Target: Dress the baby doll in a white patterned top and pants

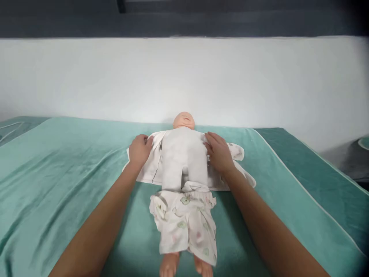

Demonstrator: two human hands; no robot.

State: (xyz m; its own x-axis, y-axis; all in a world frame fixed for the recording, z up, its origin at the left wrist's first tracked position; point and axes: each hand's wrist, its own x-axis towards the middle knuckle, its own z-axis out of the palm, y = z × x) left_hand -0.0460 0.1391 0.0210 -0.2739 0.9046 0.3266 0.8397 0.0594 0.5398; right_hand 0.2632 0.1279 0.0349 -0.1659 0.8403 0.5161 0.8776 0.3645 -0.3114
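A baby doll (184, 154) with a white cloth body lies on its back, its bare head (183, 120) pointing away from me. Spread open beneath its torso is a white baby shirt (150, 169), one small-patterned sleeve (236, 151) sticking out at the right. My left hand (140, 151) is closed with its fingertips on the shirt's left part, beside the doll's shoulder. On the other side, my right hand (219, 152) has bent fingers closed on the shirt along the doll's upper side; the pinched cloth is mostly hidden. Patterned baby pants (187, 223) cover the doll's lower legs.
A wrinkled green sheet (72, 165) lies under the doll, with a darker green part and a pale seam at the right. Behind it rises a white wall (184, 77) with a dark band above. The doll's feet (170, 264) point toward me.
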